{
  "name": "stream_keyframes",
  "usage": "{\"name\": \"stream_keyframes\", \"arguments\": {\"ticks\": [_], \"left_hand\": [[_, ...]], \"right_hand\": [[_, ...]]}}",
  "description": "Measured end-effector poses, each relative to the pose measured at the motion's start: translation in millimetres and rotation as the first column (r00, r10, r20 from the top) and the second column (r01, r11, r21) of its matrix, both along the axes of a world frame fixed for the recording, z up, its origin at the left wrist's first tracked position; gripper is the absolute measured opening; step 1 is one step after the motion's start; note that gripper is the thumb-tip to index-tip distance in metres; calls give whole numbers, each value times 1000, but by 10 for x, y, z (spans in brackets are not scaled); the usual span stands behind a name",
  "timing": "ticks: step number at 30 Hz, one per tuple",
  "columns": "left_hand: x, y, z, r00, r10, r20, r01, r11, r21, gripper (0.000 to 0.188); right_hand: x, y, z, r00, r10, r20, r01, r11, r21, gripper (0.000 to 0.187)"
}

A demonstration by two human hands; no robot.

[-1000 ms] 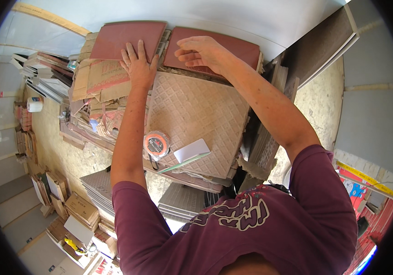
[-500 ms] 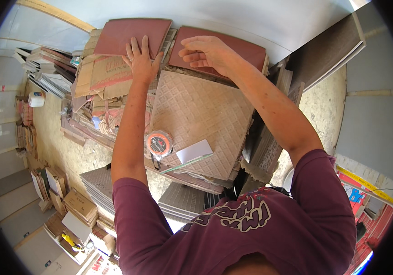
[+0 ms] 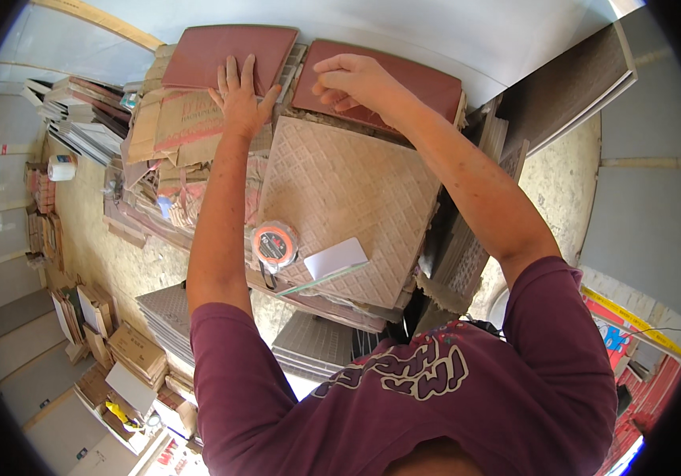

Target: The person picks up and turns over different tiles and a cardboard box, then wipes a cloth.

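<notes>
My left hand (image 3: 241, 107) lies with its fingers spread over the near edge of a smooth dark red tile (image 3: 205, 59). Above a second red tile (image 3: 428, 83), to the right, is my right hand (image 3: 360, 83), its fingers loosely bent and nothing visible in them; whether it touches the tile I cannot tell. Between my forearms, a beige tile with a raised lattice pattern (image 3: 348, 186) tops a stack. On its near part sit an orange and clear round tape measure (image 3: 275, 244), a small white rectangular object (image 3: 336, 258) and a thin greenish strip (image 3: 323, 279).
Torn cardboard (image 3: 178, 123) covers a stack left of my left forearm. A dark panel (image 3: 567, 91) leans at the right beside the pale wall. Grey tiles (image 3: 313, 345) stand below the near edge. Boxes (image 3: 136, 353) and a white bucket (image 3: 62, 167) stand on the left.
My right hand's fingers have bent inward a little more over the right red tile. My left hand stays spread on the left one, and the view has shifted slightly.
</notes>
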State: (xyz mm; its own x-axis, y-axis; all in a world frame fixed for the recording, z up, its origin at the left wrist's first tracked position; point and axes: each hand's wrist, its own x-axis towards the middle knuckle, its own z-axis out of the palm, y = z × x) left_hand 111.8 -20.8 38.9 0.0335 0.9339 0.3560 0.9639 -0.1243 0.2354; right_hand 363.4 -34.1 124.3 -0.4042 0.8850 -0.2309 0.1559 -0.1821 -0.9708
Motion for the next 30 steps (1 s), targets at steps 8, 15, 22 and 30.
{"name": "stream_keyframes", "arguments": {"ticks": [8, 15, 22, 30], "left_hand": [[-46, -196, 181, 998, -63, 29, 58, 988, 144, 72], [185, -855, 192, 946, -238, 221, 263, 961, -91, 46], [566, -1077, 370, 928, -344, 139, 363, 921, -142, 47], [504, -799, 126, 890, -254, 378, 291, 956, -43, 51]], "right_hand": [[96, -101, -442, 654, -235, 719, -405, 694, 596, 43], [97, -127, -503, 555, -253, 792, -500, 660, 561, 48], [103, -120, -637, 542, -363, 758, -509, 575, 640, 49], [110, -104, -562, 589, -315, 744, -510, 569, 645, 50]]}}
